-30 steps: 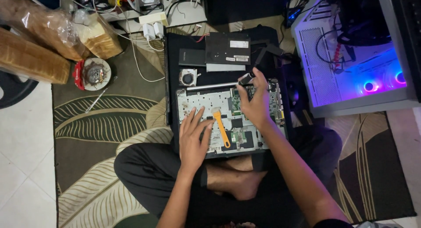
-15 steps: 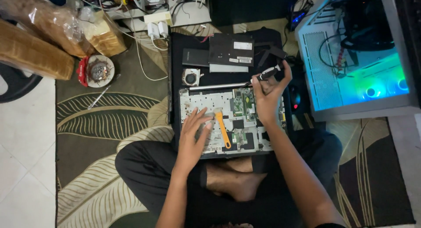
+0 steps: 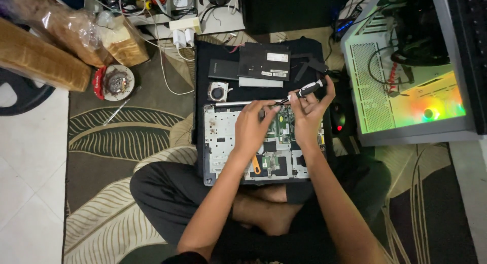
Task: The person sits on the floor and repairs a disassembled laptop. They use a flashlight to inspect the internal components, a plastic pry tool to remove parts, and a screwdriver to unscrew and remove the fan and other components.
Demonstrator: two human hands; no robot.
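An opened laptop base with its bare circuit board lies on a black mat in front of my crossed legs. My right hand is shut on a black and white screwdriver, held slanted over the laptop's far edge. My left hand hovers over the middle of the board, its fingertips meeting the screwdriver's tip. An orange pry tool lies on the board, partly hidden under my left wrist.
Beyond the laptop lie a small cooling fan, black cover panels and a mouse with a red light. A lit open computer case stands at right. Cardboard boxes, bagged items, a round dish and cables sit at left and back.
My left hand has moved from the orange pry tool up to the screwdriver's tip. My right hand has lifted the screwdriver at the laptop's far right. The case light has turned from blue to green-yellow.
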